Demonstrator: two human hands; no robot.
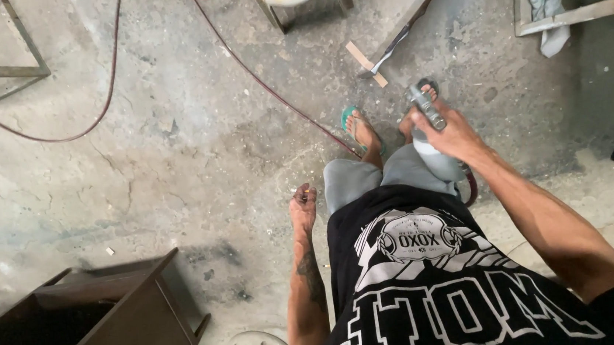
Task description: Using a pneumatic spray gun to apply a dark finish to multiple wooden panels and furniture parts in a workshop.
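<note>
Spray gun (430, 121) in right hand (454, 136), red hose (262, 84) probably trailing.

No packages, labels, signs or screens show on this workshop floor. The nearest thing to one is the print on the person's black shirt (443, 286) — a white round emblem with slanted stripes to either side and a row of large outlined block letters beside it, seen upside down. It lies just right of the dark wooden cabinet (105, 323) at lower left.
</note>
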